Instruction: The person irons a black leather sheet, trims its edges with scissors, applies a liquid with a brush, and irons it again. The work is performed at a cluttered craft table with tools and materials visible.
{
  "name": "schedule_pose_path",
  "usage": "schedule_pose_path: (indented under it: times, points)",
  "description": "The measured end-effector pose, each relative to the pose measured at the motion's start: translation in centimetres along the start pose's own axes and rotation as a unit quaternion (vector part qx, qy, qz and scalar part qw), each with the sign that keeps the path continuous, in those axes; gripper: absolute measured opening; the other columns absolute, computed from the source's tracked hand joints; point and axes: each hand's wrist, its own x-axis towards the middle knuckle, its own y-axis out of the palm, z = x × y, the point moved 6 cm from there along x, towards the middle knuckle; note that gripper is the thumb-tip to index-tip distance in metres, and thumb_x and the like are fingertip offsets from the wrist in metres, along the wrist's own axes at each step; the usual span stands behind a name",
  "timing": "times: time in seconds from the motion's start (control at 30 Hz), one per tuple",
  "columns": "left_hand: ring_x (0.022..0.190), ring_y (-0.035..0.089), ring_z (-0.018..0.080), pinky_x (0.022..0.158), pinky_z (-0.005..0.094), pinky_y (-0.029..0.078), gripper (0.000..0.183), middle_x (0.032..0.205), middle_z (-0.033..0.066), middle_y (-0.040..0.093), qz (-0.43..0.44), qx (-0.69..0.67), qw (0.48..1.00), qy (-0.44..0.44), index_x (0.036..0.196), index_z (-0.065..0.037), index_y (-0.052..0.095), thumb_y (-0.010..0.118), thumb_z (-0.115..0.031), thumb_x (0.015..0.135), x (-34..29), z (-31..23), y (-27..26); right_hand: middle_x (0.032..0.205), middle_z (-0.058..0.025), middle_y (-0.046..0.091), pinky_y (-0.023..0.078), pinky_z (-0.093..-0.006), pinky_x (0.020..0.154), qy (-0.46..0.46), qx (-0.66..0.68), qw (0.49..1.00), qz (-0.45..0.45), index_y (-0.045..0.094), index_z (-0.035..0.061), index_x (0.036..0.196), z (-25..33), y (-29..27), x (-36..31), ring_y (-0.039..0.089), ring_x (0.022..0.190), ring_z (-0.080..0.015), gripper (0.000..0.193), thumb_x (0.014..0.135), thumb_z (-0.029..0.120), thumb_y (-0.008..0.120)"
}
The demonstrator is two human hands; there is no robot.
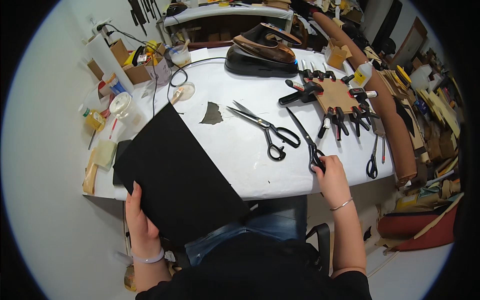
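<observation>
My left hand (140, 215) grips the lower left edge of a flat black sheet (182, 175), thumb on top and the other fingers hidden beneath. The sheet is tilted over the table's front edge and my lap. On the right, my right hand (331, 176) is closed on the handles of a pair of black scissors (306, 134), whose blades are together and point away from me. Left of these, larger shears (267, 126) with silver blades and black handles lie with their blades apart. A small ragged grey scrap (212, 113) rests between those shears and the sheet.
A brown iron (267, 45) stands on its black base at the table's back. Spring clamps surround a tan board (341, 95) at right, beside a long brown roll (395, 120). Jars, including a clear tub (124, 109), crowd the left edge. Small scissors (372, 162) lie front right.
</observation>
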Motion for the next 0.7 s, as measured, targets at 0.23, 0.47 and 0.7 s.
schedule_pose_path:
  times: [0.23, 0.47, 0.7]
  points:
    - [0.123, 0.060, 0.0276, 0.106, 0.0418, 0.049, 0.043, 0.138, 0.0144, 0.058, 0.003, -0.077, 0.996, -0.033, 0.142, -0.001, 0.048, 0.055, -0.020, 0.104, -0.1, 0.1, 0.2, 0.084, -0.0187, 0.072, 0.056, -0.0377, 0.078, 0.104, 0.046, 0.960, 0.256, 0.068, -0.0058, 0.096, -0.2, -0.4, 3.5, 0.070, 0.078, -0.0309, 0.030, 0.079, 0.018, 0.075]
    - [0.117, 0.064, 0.0284, 0.101, 0.0413, 0.053, 0.041, 0.131, 0.0156, 0.063, 0.012, -0.096, 0.994, -0.059, 0.139, 0.000, 0.050, 0.055, -0.020, 0.103, -1.5, -0.7, -0.4, 0.093, -0.0089, 0.071, 0.056, -0.0326, 0.081, 0.143, 0.550, 0.755, 0.328, 0.059, 0.0020, 0.106, 5.4, -0.4, -2.6, 0.070, 0.083, -0.0200, 0.018, 0.091, 0.007, 0.069]
    - [0.120, 0.063, 0.0308, 0.103, 0.0441, 0.052, 0.045, 0.135, 0.0168, 0.061, 0.111, -0.219, 0.949, -0.197, 0.141, 0.000, 0.049, 0.049, -0.027, 0.105, -2.0, 1.6, 3.0, 0.095, -0.0048, 0.063, 0.050, -0.0312, 0.084, -0.049, 0.696, 0.665, 0.267, 0.054, 0.0068, 0.111, 17.5, 4.7, -3.5, 0.062, 0.090, -0.0158, 0.041, 0.081, 0.009, 0.082]
